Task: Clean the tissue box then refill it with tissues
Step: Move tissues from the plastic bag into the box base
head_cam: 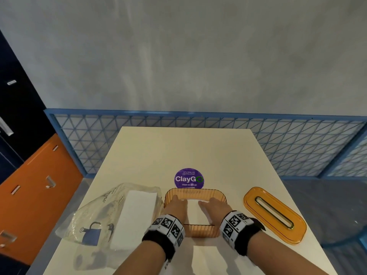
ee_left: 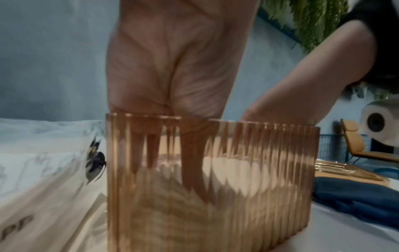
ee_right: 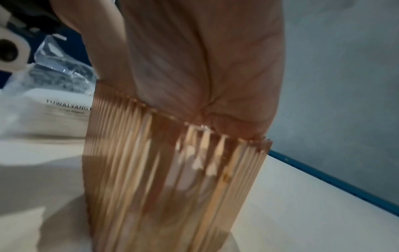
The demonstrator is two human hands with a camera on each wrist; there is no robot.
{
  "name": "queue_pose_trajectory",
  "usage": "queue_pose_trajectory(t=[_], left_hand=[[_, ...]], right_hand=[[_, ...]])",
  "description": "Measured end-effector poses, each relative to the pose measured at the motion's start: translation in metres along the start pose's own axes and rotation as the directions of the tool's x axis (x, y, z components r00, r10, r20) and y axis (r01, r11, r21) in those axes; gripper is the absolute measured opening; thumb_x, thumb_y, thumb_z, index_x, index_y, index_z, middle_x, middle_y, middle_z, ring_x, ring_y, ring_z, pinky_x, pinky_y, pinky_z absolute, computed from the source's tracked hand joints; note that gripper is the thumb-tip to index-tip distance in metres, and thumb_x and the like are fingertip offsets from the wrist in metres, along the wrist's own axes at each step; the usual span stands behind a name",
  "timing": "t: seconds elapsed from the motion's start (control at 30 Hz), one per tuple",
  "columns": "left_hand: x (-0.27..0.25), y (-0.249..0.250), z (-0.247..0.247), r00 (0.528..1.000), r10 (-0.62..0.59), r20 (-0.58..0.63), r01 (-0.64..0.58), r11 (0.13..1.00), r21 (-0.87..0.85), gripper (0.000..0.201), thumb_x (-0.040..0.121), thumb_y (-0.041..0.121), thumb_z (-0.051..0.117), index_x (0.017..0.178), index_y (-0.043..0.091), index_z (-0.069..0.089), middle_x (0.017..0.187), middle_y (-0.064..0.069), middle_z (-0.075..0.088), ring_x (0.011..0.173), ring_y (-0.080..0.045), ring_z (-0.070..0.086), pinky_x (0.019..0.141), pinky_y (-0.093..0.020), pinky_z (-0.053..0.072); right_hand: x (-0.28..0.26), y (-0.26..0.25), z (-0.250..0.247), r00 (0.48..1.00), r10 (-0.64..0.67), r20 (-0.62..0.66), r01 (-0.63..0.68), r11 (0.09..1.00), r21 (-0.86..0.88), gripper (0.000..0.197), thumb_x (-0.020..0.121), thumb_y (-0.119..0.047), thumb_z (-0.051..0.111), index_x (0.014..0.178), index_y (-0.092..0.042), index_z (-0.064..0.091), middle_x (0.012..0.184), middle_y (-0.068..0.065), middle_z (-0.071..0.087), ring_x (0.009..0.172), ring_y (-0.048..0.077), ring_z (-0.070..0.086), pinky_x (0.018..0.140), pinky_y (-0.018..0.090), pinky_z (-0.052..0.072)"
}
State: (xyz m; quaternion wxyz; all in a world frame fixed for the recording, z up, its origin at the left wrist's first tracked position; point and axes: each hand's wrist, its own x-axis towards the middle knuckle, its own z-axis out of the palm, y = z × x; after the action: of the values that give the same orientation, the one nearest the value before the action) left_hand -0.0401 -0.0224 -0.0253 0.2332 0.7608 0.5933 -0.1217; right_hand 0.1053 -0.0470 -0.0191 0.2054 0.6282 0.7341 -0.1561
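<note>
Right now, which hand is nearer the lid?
Right. The right hand is in the box at its right end, on the lid's side; the left hand is at the box's far end.

soft, even indoor light; faint shadows fall on the table toward its near edge. head view bends lines at its edges. both wrist views are motion-blurred, the ribbed tissue box smeared.
</note>
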Motion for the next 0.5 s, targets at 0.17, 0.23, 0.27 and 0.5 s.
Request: queue_pose_trajectory(t=[0.17,0.23,0.27,0.5], left_hand=[[0.001,0.002,-0.001,1.000,0.010,-0.016,-0.009,0.999,0.049,0.040,0.096,0.008,0.035,0.134,0.014,0.045,0.134,-0.010,0.040,0.116,-0.029,0.055,0.098,-0.034,0.046],[0.000,0.003,-0.003,1.000,0.015,0.000,-0.015,0.996,0.091,0.037,0.096,0.007,0.037,0.132,0.012,0.048,0.133,-0.012,0.046,0.117,-0.029,0.055,0.098,-0.034,0.046],[-0.002,0.004,-0.005,1.000,0.017,0.011,-0.018,0.994,0.110,0.036,0.096,0.007,0.038,0.131,0.010,0.050,0.133,-0.012,0.050,0.119,-0.029,0.054,0.098,-0.035,0.045],[-0.034,-0.020,-0.038,0.872,-0.054,-0.486,-0.074,0.968,-0.240,0.039,0.094,0.011,0.042,0.131,0.022,0.049,0.127,-0.003,0.053,0.118,-0.021,0.049,0.086,-0.033,0.046]], right_hand=[[0.002,-0.003,-0.003,0.999,-0.006,0.035,0.008,0.999,-0.034,0.063,0.090,-0.009,0.053,0.145,-0.016,0.022,0.132,0.022,0.040,0.115,0.039,0.053,0.090,0.042,0.048],[0.002,-0.003,-0.003,0.999,-0.025,0.031,0.027,0.998,-0.053,0.062,0.089,-0.009,0.056,0.143,-0.013,0.026,0.131,0.021,0.042,0.115,0.037,0.053,0.090,0.041,0.048],[0.001,-0.003,-0.005,0.999,-0.034,0.032,0.035,0.998,-0.059,0.060,0.088,-0.008,0.057,0.141,-0.012,0.029,0.130,0.021,0.044,0.116,0.036,0.053,0.091,0.040,0.048],[-0.011,0.026,-0.028,0.899,0.142,-0.413,0.035,0.919,0.393,0.034,0.093,-0.018,0.049,0.126,-0.020,0.054,0.115,0.006,0.063,0.108,0.021,0.057,0.085,0.031,0.046]])
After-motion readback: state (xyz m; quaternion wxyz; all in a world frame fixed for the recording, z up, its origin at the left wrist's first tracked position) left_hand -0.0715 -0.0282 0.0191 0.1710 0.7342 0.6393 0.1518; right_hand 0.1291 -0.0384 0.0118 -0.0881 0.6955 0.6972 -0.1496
